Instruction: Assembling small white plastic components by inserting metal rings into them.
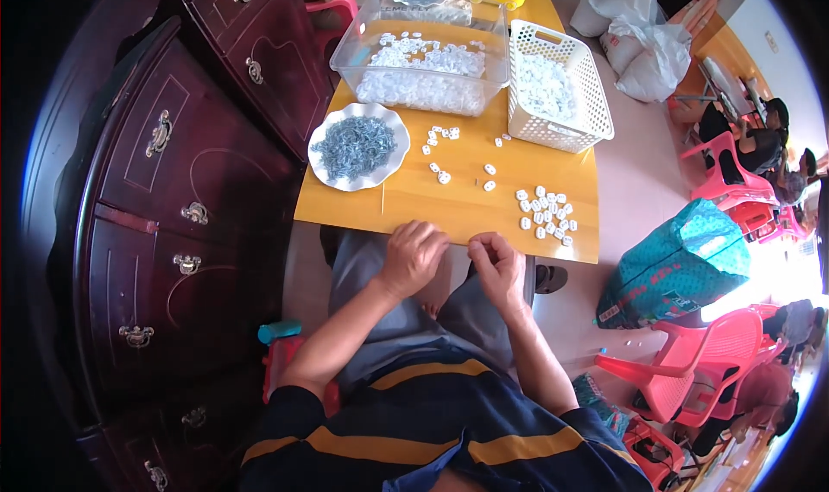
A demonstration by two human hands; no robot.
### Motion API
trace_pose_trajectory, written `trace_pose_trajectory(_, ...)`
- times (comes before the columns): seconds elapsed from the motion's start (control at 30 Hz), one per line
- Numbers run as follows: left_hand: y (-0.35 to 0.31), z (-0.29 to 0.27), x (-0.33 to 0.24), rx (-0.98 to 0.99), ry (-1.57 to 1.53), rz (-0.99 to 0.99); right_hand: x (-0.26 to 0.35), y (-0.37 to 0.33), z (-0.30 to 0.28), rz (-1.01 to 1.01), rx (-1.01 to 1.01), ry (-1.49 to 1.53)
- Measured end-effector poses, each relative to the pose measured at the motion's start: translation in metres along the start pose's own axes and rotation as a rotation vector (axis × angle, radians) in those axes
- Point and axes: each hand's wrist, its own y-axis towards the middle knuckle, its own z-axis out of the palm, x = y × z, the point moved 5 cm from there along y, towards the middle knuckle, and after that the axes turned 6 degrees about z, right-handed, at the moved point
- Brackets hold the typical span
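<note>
My left hand (414,255) is at the table's near edge, its fingers bent and pressed together. Just to its right, my right hand (498,266) makes a pinch with thumb and forefinger. Whatever either hand holds is too small or hidden to make out. Beyond the hands, a few small white plastic pieces (444,178) with dark holes lie scattered on the wooden table (345,209). A cluster of similar white pieces (546,215) lies at the near right corner. On the left, a white scalloped plate (401,138) bears a heap of small grey metal screws or pins (352,148).
A clear plastic bin (492,69) of white pieces stands at the back, beside a white perforated basket (587,116) with more. Dark wooden drawers (164,224) line the left. A teal bag (678,263) and pink chairs (691,367) stand on the right, with people beyond.
</note>
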Motion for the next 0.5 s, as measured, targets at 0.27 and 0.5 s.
trace_pose_trajectory(0.27,0.013,-0.021,-0.019,-0.05,-0.191,-0.051,-0.015,-0.003,0.022,0.313,0.394,0.447)
trace_pose_trajectory(0.5,0.005,-0.021,-0.01,-0.079,-0.343,-0.103,-0.017,0.0,0.019,0.483,0.532,0.498)
